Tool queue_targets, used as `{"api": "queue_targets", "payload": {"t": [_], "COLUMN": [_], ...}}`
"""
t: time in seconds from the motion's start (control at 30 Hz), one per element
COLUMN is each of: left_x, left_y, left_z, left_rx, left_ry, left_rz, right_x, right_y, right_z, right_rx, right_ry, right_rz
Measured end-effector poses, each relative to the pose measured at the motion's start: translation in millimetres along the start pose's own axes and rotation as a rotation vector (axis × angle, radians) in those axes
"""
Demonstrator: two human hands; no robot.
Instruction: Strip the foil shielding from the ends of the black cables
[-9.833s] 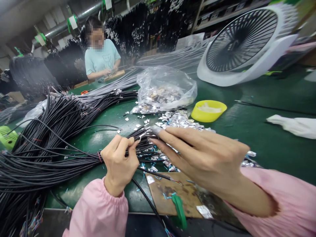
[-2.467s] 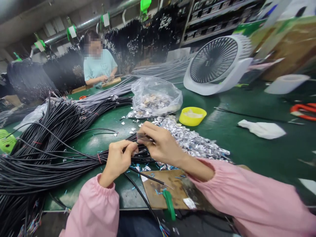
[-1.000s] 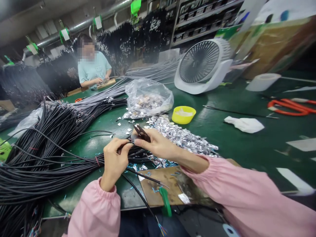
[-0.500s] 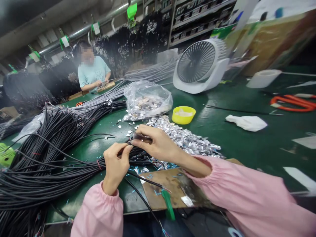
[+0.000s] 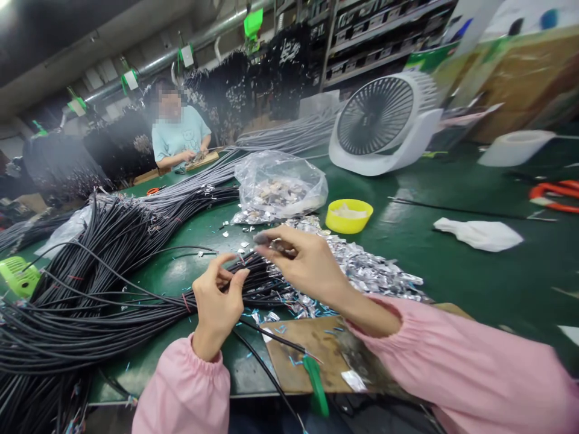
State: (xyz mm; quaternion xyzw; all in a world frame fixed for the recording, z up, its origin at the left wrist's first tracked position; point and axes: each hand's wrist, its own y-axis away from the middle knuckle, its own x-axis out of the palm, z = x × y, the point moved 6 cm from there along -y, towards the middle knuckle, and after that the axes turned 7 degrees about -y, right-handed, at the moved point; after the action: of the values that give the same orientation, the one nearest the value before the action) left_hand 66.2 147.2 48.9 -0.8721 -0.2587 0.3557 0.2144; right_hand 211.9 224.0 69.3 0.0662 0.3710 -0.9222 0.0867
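My left hand (image 5: 220, 296) is over the bundle of black cables (image 5: 149, 328), thumb and index finger parted. No held thing shows between them. To its right, my right hand (image 5: 304, 260) hovers over the cable ends, its fingers also apart. Its fingertips look dark grey; nothing held can be made out there. Stripped cable ends with thin coloured wires lie just beyond and between my hands. Silvery foil scraps (image 5: 375, 268) are heaped beside my right hand. Below it, one black cable (image 5: 289, 344) with bared wires rests across a brown board (image 5: 294, 371).
A green-handled tool (image 5: 315, 383) lies at the board's front edge. Beyond the hands are a plastic bag of scraps (image 5: 280, 187), a yellow dish (image 5: 349, 224) and a white fan (image 5: 384, 123). A white cloth-like piece (image 5: 479, 234) lies right. A co-worker (image 5: 181, 135) sits across the table.
My hands have moved apart; earlier their fingertips were pinched together at a cable end. Both hands have loosened. The whole view has shifted slightly.
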Motion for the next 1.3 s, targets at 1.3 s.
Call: {"api": "queue_targets", "payload": {"t": [1.3], "left_x": [-0.3], "left_y": [6], "left_z": [-19], "left_rx": [0.223], "left_ry": [-0.069], "left_rz": [0.090], "right_x": [17], "right_y": [7], "right_z": [12], "right_rx": [0.033], "right_ry": [-0.260], "right_rz": [0.299]}}
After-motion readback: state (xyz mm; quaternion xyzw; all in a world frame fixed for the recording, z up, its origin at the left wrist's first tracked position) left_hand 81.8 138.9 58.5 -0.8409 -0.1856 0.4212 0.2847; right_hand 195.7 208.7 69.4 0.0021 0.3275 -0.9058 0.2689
